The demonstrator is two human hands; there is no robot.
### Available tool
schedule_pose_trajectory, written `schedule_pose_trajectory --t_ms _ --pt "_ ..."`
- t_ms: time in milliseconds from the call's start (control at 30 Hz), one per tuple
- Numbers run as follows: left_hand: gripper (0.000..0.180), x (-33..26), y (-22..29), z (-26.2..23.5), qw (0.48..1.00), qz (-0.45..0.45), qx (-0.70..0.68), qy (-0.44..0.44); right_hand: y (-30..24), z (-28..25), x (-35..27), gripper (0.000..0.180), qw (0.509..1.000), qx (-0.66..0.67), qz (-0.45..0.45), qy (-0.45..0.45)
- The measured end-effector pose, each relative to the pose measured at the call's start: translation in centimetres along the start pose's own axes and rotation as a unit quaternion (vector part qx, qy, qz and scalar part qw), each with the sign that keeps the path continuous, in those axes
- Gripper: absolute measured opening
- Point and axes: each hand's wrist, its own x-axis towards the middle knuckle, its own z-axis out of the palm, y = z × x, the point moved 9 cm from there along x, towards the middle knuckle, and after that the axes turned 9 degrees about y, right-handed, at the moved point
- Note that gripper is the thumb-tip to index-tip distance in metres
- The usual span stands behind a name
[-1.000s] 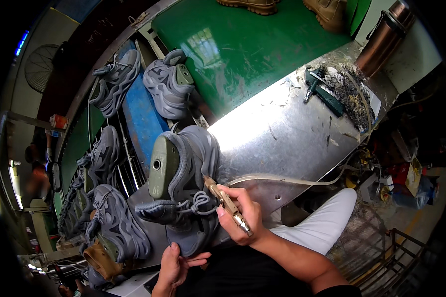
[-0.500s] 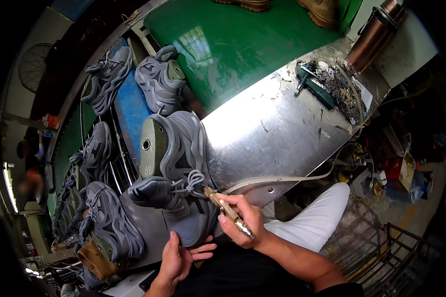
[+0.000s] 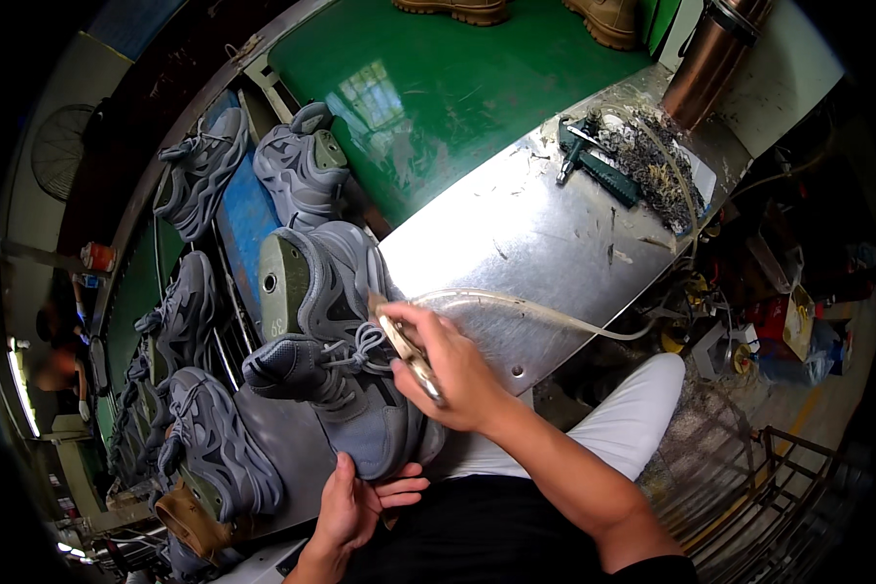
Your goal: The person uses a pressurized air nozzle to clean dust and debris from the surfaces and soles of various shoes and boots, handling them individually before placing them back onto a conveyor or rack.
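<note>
The right hand (image 3: 453, 375) has moved up along the grey shoe (image 3: 346, 311), carrying the tip of the brass-coloured tool (image 3: 411, 360) from beside the laces (image 3: 368, 343) toward the heel end. The stretch of side and sole edge nearer the heel is now the part being worked — though whether the tip touches it or just hovers is too small to tell. That hand is closed around the tool in a pen-like grip, with a clear hose (image 3: 555, 313) running from near it to the table's right-hand edge.

The left hand (image 3: 353, 511) stays at the toe, thumb against it and fingers loosely extended beneath, cradling rather than clasping.

The shoe lies tilted at the left end of the metal table (image 3: 516, 243), toe toward the near edge — its green last (image 3: 284, 273) faces left, away from the tool.
</note>
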Motion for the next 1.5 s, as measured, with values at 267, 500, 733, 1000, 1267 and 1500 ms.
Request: schedule_pose_trajectory --t_ms 267,500,733,1000,1267,1500 --pt "0.079 0.2 -0.1 0.4 1.0 0.003 -0.001 -0.003 1.0 -1.2 -3.8 0.041 0.929 0.282 0.236 -0.028" --pt "0.08 0.5 -0.2 0.9 1.0 -0.008 -0.008 -0.011 0.8 -1.9 -7.3 0.04 0.925 0.269 0.268 -0.003" --pt "0.082 0.4 -0.3 2.7 0.998 -0.044 -0.02 -0.042 -0.5 -3.3 -10.2 0.042 0.938 0.224 0.264 -0.026" --pt "0.1 0.4 -0.9 7.2 0.982 -0.123 0.008 -0.141 -2.2 -5.7 -11.4 0.046 0.916 0.151 0.37 -0.036" --pt "0.088 1.1 -1.6 11.2 0.964 -0.162 -0.041 -0.209 -4.6 -7.9 -8.5 0.037 0.902 0.085 0.421 -0.029" --pt "0.076 2.5 -1.5 13.8 0.943 -0.147 -0.113 -0.276 -6.3 -8.3 -8.8 0.043 0.937 0.067 0.342 0.029"
